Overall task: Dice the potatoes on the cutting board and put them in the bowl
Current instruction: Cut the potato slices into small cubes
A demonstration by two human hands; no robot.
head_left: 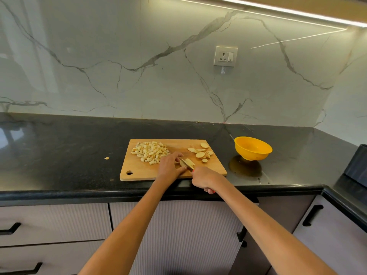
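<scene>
A wooden cutting board [139, 169] lies on the black counter. A heap of diced potato [150, 151] covers its far left part, and several round potato slices [201, 152] lie at its far right. In the middle, my left hand [170, 165] holds down a small stack of potato slices [187, 162] with curled fingers. My right hand [203, 178] grips a red-handled knife [188, 165] whose blade rests across that stack. An empty yellow bowl [253, 148] stands on the counter to the right of the board.
One stray potato piece [106, 158] lies on the counter left of the board. A dark appliance [357, 163] stands at the far right edge. A wall socket [225, 56] is set in the marble backsplash. Drawers and cabinet doors run below the counter edge.
</scene>
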